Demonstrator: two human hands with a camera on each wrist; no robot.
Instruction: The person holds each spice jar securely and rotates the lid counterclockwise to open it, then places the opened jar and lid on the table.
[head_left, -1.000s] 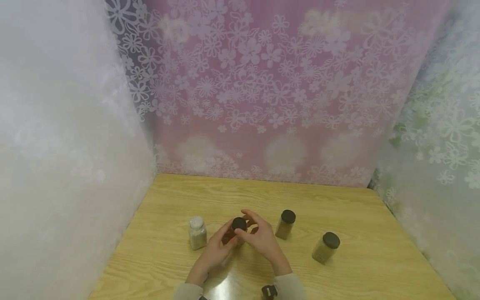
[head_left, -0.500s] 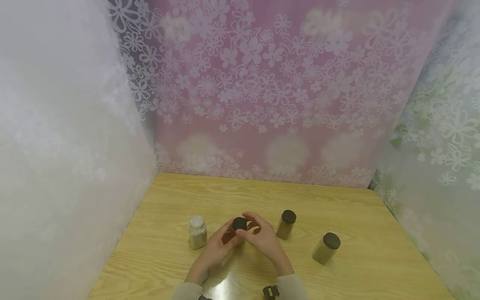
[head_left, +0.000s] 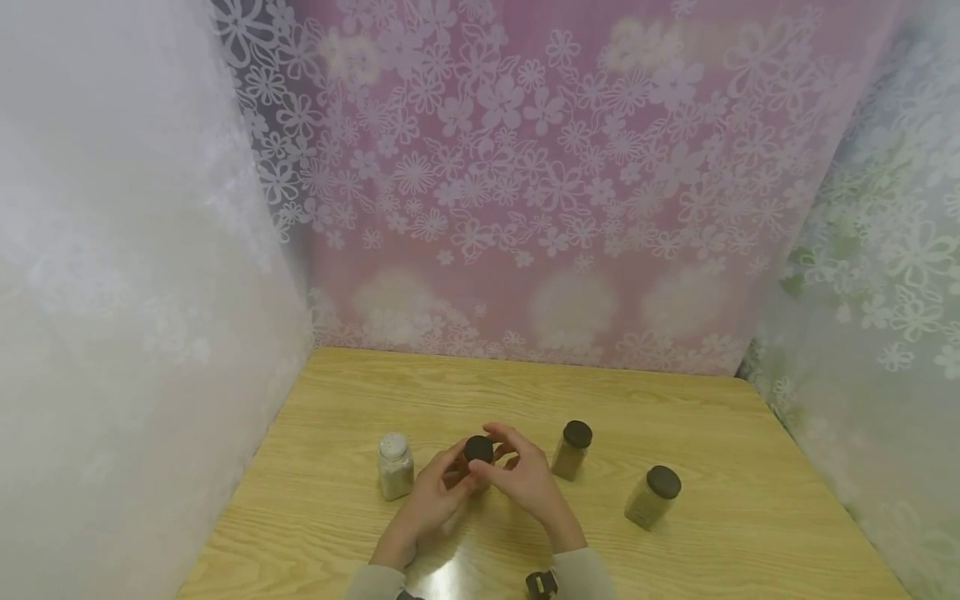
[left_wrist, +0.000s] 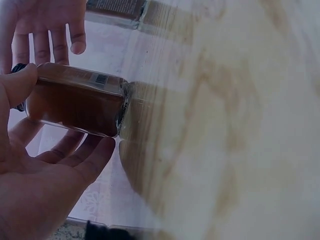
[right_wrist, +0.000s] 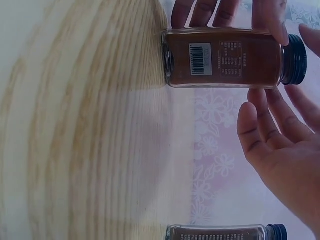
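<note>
A glass spice jar of red-brown powder (right_wrist: 225, 60) stands upright at the middle of the table, its base at the tabletop in both wrist views. My left hand (head_left: 432, 496) holds the jar's body from the left, with the thumb near the neck. From the right, my right hand (head_left: 528, 479) pinches the black cap (head_left: 478, 448) between thumb and fingers. The cap sits on the neck. In the right wrist view, a barcode label faces the camera. The hands hide most of the jar's body in the head view.
Left of the hands is a glass shaker with a white perforated top (head_left: 395, 467) and pale contents. Two more black-capped jars stand to the right, one nearer (head_left: 572, 450) and one farther out (head_left: 652, 497). Flowered curtains (head_left: 525, 208) surround the wooden table (head_left: 360, 392).
</note>
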